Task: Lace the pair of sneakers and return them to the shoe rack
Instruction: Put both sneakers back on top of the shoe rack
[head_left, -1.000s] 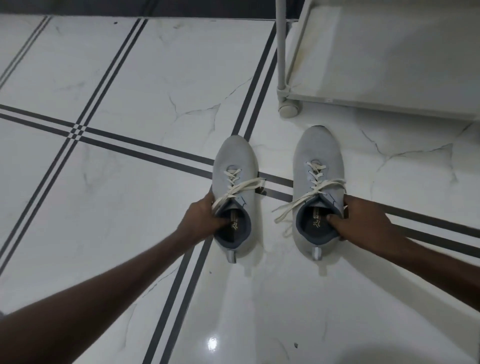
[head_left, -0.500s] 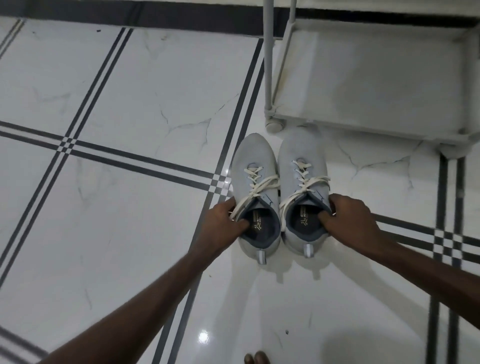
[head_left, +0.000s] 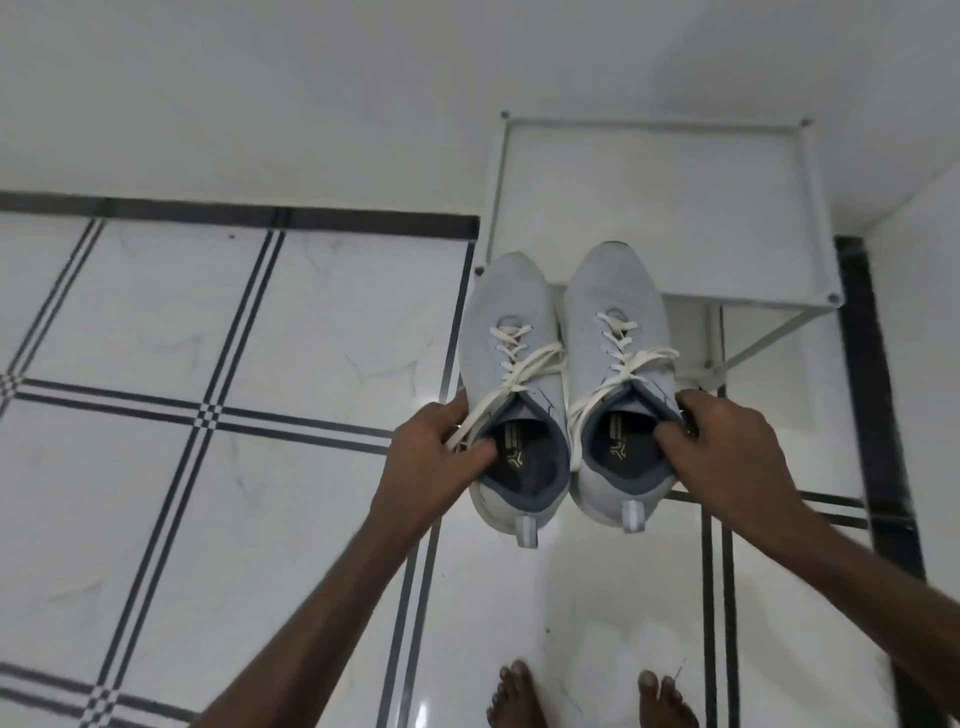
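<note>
Nearest to us, our bare feet (head_left: 587, 696) stand on the glossy white floor (head_left: 260, 519) with its dark tile lines, and from there both forearms reach forward to the pair. Our left hand (head_left: 434, 452) pinches the collar of the left sneaker (head_left: 511, 384), fingers hooked down inside the opening over the dark insole and thumb pressed on the outer wall; our right hand (head_left: 727, 457) does the same on the right sneaker (head_left: 621, 374), mirror fashion. The two shoes are held side by side, touching along their inner edges, heels toward us and toes pointing at the rack, apparently lifted clear of the floor. We judge them light, with a soft knit upper that gives under the fingers, so the padded collar is the sensible hold: it is the firmest part of the upper and keeps each shoe level. The pale laces (head_left: 524, 374) are threaded through the eyelets, yet their ends trail loose across the tongues and down toward our hands; whether they are knotted we cannot tell, and a slack end could snag. Just beyond the toes sits the white shoe rack (head_left: 727, 218), its top shelf bare, standing against the white wall (head_left: 311, 93).
</note>
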